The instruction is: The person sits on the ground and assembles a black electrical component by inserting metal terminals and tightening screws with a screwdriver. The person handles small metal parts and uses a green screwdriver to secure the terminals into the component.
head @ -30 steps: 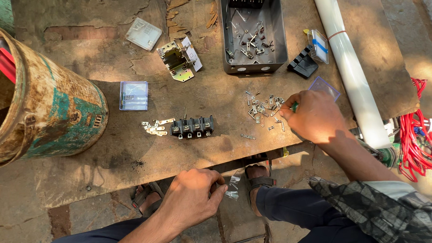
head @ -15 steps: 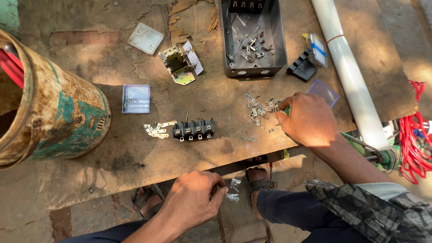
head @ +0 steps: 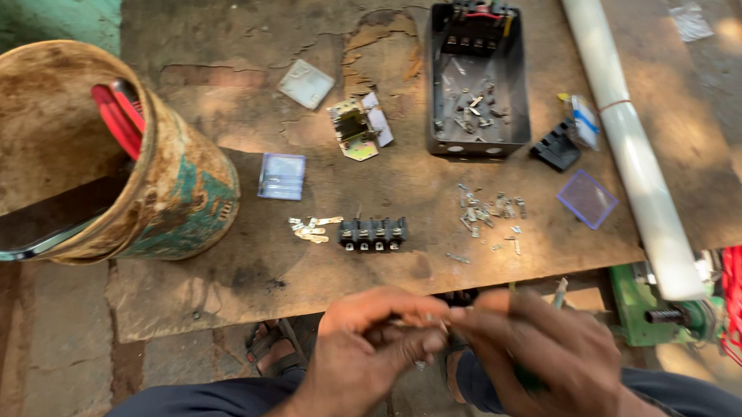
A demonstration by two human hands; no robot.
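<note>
Beyond the grip lay the brown tabletop [head: 217,285], a stained bucket [head: 180,183] far to its left, a white pipe [head: 632,161] to its right. Straight ahead sat the opened black box [head: 477,80], its parts already out: a black terminal block [head: 373,232] and loose screws [head: 492,212] remained unfitted. The left hand [head: 365,350] and right hand [head: 548,358] met, fingertips pinched together on a small metal piece [head: 420,323], probably a screw; blur hid it. Bare ground surrounded the board.

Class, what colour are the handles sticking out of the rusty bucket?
Red, clearest in the head view: red handles inside the rusty bucket.
</note>
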